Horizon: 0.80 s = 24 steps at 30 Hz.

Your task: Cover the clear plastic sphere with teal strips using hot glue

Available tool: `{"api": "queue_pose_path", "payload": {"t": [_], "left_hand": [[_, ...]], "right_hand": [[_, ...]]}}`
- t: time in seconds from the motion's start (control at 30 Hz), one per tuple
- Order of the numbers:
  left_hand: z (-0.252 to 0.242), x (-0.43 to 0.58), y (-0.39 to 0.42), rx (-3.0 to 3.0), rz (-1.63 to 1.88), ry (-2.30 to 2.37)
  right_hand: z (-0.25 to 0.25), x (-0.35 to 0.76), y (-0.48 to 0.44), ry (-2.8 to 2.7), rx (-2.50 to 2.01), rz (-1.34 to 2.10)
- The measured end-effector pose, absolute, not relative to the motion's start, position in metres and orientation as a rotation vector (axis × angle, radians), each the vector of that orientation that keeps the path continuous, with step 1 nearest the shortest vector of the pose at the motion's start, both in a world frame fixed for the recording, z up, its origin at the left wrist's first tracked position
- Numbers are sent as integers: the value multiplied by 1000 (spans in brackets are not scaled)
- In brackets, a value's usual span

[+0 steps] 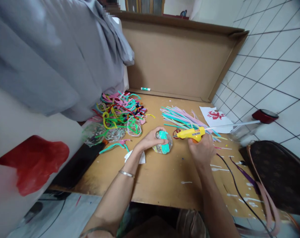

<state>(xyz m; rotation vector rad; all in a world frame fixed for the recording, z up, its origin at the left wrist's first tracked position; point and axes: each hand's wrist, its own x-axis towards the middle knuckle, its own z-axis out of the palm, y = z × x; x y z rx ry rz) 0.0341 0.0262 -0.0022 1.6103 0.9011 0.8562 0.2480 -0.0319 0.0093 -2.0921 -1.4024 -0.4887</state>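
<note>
My left hand (pixel 151 139) is closed around a clear, rounded plastic piece (pixel 167 147) with a turquoise band across it, near the middle of the table. To its right, my right hand (pixel 203 148) grips a yellow glue gun (pixel 191 133), whose nozzle points left at the plastic piece with a small gap between. A long translucent glue stick (pixel 231 125) sticks out of the gun's back end. Beneath the nozzle lies a small dark red ring-shaped object (pixel 177 134), partly hidden. A white paper scrap (pixel 141 157) rests by my left wrist.
A heap of colourful pipe cleaners (pixel 120 109) lies at left beside clear plastic pieces (pixel 115 134). Straight pipe cleaners (pixel 182 117) lie behind the gun. A cardboard wall (pixel 174 56) stands at the back. At right are a brown bag (pixel 278 175) and a black cord (pixel 235 185).
</note>
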Motion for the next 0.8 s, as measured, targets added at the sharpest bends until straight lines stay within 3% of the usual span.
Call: {"api": "queue_pose_path", "payload": {"t": [0.8], "left_hand": [[7, 34, 22, 1525, 782, 922]], "right_hand": [[-11, 246, -22, -1460, -1937, -292]]}}
